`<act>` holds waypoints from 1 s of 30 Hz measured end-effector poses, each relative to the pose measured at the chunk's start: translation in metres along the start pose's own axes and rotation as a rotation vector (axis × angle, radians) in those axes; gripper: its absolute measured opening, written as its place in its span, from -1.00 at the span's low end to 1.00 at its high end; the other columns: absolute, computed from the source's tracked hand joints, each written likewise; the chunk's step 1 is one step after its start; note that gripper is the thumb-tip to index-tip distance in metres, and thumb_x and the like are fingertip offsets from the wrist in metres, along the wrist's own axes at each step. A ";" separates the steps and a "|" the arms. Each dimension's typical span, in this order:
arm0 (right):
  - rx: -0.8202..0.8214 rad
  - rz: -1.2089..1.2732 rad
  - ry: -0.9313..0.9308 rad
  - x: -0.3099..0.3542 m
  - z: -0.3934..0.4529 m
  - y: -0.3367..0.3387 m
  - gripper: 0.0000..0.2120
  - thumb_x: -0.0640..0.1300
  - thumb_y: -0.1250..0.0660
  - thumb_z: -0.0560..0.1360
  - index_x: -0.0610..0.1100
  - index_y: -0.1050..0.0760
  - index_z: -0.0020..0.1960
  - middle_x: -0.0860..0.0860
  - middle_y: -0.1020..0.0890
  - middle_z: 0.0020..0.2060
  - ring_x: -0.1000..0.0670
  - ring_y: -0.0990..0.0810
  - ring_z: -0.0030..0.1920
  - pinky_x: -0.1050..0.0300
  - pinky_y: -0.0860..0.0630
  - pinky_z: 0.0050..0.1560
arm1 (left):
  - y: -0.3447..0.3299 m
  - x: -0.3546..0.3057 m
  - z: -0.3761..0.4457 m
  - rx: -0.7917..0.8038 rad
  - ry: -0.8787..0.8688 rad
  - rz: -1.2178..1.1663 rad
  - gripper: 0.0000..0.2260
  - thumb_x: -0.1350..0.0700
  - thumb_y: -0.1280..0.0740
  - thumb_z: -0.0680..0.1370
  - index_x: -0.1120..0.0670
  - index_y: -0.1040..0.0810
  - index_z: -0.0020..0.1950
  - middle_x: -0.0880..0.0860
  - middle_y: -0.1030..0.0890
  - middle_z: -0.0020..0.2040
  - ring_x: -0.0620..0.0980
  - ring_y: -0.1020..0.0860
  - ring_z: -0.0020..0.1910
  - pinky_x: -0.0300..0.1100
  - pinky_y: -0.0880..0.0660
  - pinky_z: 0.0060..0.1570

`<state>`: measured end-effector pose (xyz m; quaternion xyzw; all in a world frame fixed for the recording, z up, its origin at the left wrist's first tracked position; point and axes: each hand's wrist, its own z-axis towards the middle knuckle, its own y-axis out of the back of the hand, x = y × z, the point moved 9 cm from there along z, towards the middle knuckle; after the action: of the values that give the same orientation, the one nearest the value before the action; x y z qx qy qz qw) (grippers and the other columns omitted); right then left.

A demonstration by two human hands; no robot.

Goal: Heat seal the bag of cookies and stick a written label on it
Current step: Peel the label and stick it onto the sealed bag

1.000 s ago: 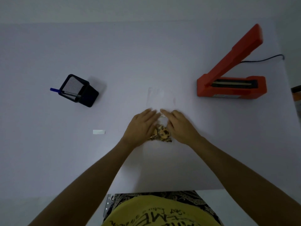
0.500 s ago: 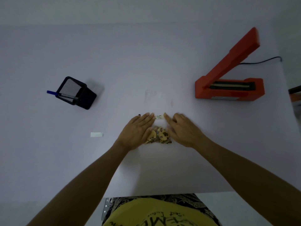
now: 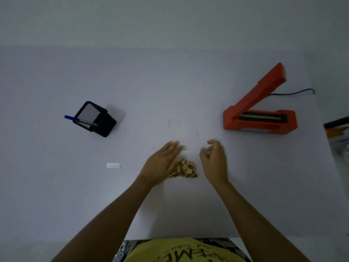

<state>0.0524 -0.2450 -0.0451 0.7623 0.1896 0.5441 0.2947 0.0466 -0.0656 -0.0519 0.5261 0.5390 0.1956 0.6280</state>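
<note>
At the far left of the white worktop [image 3: 56, 186] a black mesh pen holder [image 3: 95, 119] lies tipped on its side with a blue pen [image 3: 69, 117] poking out. Nearer the person, a small white paper strip [image 3: 113, 165] lies flat by itself, well apart from everything else; it may be a spare label or a peeled backing, which cannot be told.

In the middle, the left hand [image 3: 160, 167] lies flat, fingers [image 3: 171, 147] straight and together, pressing on the left part of the clear bag of cookies [image 3: 187, 169]. A written label [image 3: 185, 147] sits on the bag's upper part, just beside the left fingertips. The right hand [image 3: 215, 161] hovers just right of the bag, its fingers loosely curled and holding nothing, apart from the plastic.

At the right stands the orange heat sealer [image 3: 258, 120], its arm raised and its cord [image 3: 294, 92] trailing off the back edge.

Judging by this, the label is written and stuck, and the pen is back in its holder. Whether the bag's mouth is sealed is too faint to see. What seems left is a last smoothing of the label.
</note>
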 end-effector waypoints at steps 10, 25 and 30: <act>0.088 0.049 -0.243 -0.021 -0.014 -0.021 -0.65 -0.15 -0.43 0.49 -0.22 -0.44 0.21 0.13 -0.51 -0.35 0.23 -0.47 -0.33 0.50 -0.40 -0.39 | 0.018 0.042 -0.023 -0.291 0.694 -0.371 -0.68 0.10 -0.20 0.61 0.19 -0.40 0.33 0.17 -0.46 0.21 0.12 -0.50 0.12 -0.10 -0.47 0.07; 0.097 0.215 -0.391 -0.028 0.010 -0.035 -0.89 -0.24 -0.47 0.42 -0.17 -0.63 -0.05 -0.09 -0.69 -0.17 -0.09 -0.68 -0.13 -0.07 -0.64 0.02 | 0.004 0.065 -0.015 -0.289 0.938 -0.776 -0.68 0.15 -0.46 0.46 0.12 -0.53 0.19 0.01 -0.57 -0.01 -0.05 -0.54 -0.01 -0.29 -0.47 -0.02; 0.108 0.238 -0.350 0.006 0.064 -0.050 -0.91 -0.25 -0.48 0.41 -0.16 -0.62 -0.10 -0.09 -0.68 -0.17 -0.11 -0.68 -0.12 -0.08 -0.64 0.01 | 0.032 0.096 0.020 -0.405 0.916 -0.801 -0.81 0.22 -0.41 0.48 0.11 -0.63 0.09 0.04 -0.66 -0.07 -0.05 -0.61 -0.08 -0.28 -0.53 -0.06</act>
<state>0.1158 -0.2191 -0.0891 0.8770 0.0729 0.4234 0.2154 0.1073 0.0151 -0.0721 0.0178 0.8599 0.2485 0.4455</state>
